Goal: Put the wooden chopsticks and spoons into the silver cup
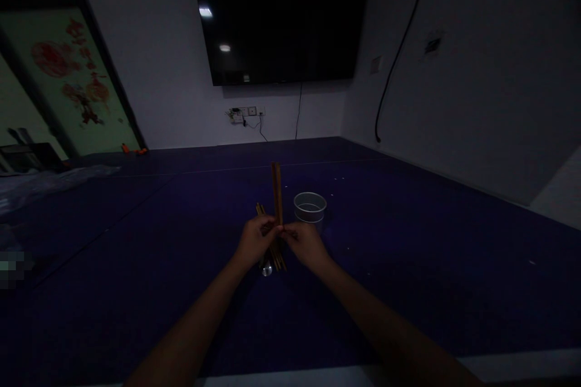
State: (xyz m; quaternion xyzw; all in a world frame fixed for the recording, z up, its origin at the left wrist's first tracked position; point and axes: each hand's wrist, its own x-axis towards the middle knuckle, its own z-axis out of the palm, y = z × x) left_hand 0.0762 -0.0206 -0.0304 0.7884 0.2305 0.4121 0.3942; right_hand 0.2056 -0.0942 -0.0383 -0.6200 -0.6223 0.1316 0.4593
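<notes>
A pair of wooden chopsticks stands upright between my two hands, gripped near the lower ends. My left hand closes on them from the left, its thumb and fingers pinched. From the right, my right hand pinches the bottom of the same pair, fingertips meeting the left ones. Below and behind the hands lie several more chopsticks, partly covered by the left hand. Beside their near ends shows a shiny round metal piece, perhaps a spoon's bowl. A round metal container sits just beyond my right hand, open at the top.
The dark blue surface carries small white scraps. Clear plastic wrapping lies at the far left, near orange objects. A large television hangs on the back wall above sockets, and a black cable dangles at right.
</notes>
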